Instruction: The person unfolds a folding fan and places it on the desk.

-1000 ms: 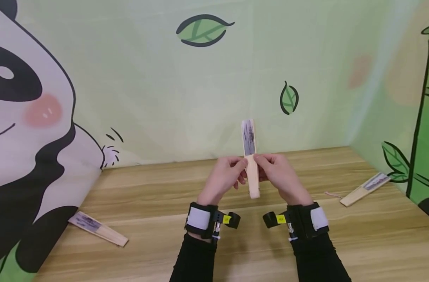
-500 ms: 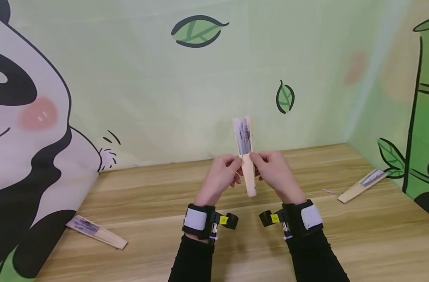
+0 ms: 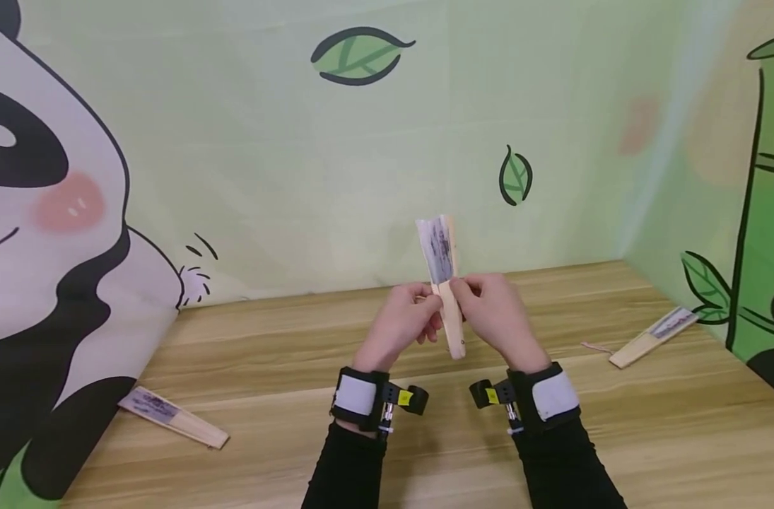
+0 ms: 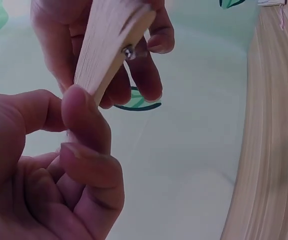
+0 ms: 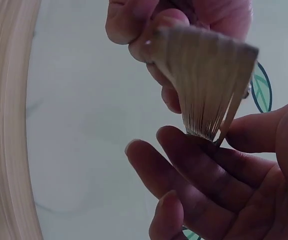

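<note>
At frame centre above the wooden counter (image 3: pixel 425 438), the left hand (image 3: pixel 404 322) and right hand (image 3: pixel 496 314) are pinching opposite sides of an upright, barely parted bamboo folding fan (image 3: pixel 444 279), its long axis running vertically between them

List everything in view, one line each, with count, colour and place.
Folding fan with pale bamboo ribs and grey-printed paper leaf: one, held upright above mid-table, slightly fanned open.
Closed bamboo folding fans lying flat: two, pale wood with grey print; one near the left table edge, one near the right edge.
Wooden table: one, light brown planks, under everything.
Backdrop with cartoon panda: one, pale green with leaves and bamboo, along the back and side walls.
Wrist-worn cameras on black straps: two, black with yellow tags, one on each wrist.
Left hand: pinches the held fan's ribs from the left.
Right hand: pinches the ribs from the right.
</note>
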Demonstrator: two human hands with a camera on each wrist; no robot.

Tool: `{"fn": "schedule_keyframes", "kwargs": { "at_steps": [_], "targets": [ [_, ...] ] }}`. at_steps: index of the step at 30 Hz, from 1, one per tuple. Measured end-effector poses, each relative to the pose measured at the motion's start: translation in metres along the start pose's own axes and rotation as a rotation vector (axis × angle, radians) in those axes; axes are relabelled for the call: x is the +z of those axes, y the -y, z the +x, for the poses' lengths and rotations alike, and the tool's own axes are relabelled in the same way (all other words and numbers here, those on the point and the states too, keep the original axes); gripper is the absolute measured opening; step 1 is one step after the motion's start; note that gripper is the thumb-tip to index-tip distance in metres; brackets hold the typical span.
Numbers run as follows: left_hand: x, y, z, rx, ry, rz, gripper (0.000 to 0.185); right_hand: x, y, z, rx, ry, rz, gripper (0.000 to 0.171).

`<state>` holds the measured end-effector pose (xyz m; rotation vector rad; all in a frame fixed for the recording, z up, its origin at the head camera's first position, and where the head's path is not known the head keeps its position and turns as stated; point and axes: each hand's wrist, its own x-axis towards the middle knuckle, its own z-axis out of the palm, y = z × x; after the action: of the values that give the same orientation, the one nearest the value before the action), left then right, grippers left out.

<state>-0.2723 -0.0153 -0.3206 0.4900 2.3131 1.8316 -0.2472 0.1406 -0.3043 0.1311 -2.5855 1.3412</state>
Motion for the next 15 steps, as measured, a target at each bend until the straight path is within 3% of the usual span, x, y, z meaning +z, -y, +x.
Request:
{"fn": "schedule_keyframes", "kwargs": {
  "at_steps": [10,15],
  "targets": [
    [0.0003,0.0015,0.0005,0.0,0.048,-0.104,0.018,-0.0057,-0.0007,-0.0006,0.009,0.021,0.077,0.035],
    [-0.0008,0.0007,-0.0008,0.012,0.077,-0.16,0.026,-0.0065,0.0003,-0.0017,0.038,0.041,0.264,0.035]
  ]
}}
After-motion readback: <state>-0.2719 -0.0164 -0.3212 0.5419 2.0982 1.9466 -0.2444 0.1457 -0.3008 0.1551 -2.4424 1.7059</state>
